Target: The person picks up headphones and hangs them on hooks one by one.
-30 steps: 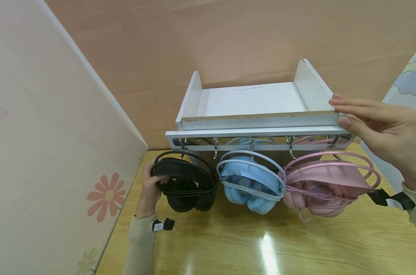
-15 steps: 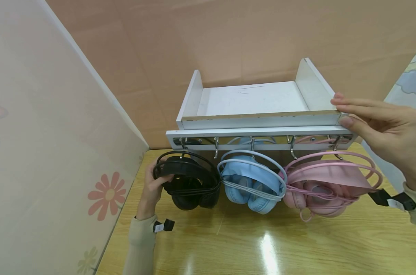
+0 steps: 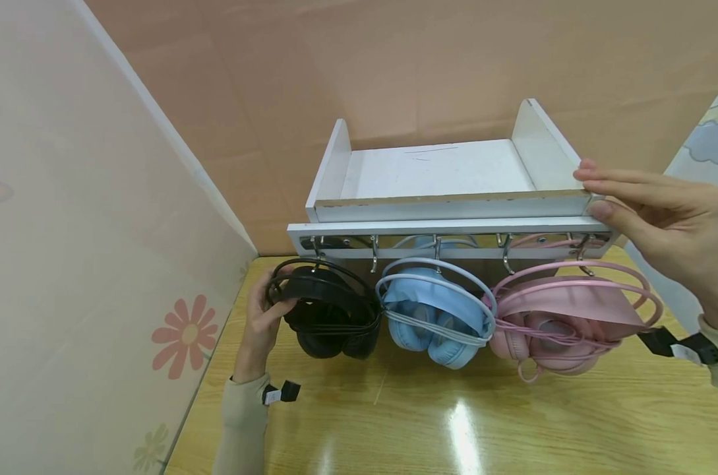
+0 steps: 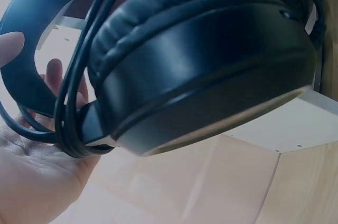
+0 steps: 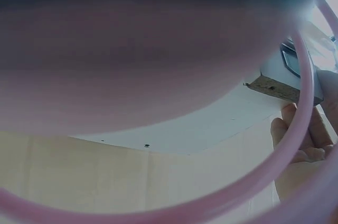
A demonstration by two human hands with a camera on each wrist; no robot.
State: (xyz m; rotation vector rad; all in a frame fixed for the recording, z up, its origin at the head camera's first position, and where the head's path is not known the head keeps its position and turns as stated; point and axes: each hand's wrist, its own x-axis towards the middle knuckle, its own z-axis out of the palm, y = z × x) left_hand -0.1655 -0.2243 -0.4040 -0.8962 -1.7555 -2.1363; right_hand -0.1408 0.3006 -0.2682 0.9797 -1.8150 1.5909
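Note:
Black headphones (image 3: pixel 318 344) hang at the left end of the rack, below the leftmost hook, with their cable wound in loops. My left hand (image 3: pixel 264 323) grips their headband from the left side. In the left wrist view the thumb and fingers lie on either side of that headband (image 4: pixel 24 84), and a padded ear cup (image 4: pixel 206 81) fills the middle. My right hand (image 3: pixel 682 221) holds the right front corner of the white shelf (image 3: pixel 442 173), thumb in front and fingers along the side panel. Right below it hang pink headphones (image 3: pixel 578 305).
Blue headphones (image 3: pixel 432 290) hang at the middle of the hook rail (image 3: pixel 403 253), between the black and pink ones. Several metal hooks line the rail. The wooden table (image 3: pixel 406 429) lies beneath. A wall with flower prints (image 3: pixel 188 334) stands close on the left.
My left hand and the black headphones have shifted slightly right and up toward the rail. The right hand stays at the shelf corner, and the other headphones hang as before.

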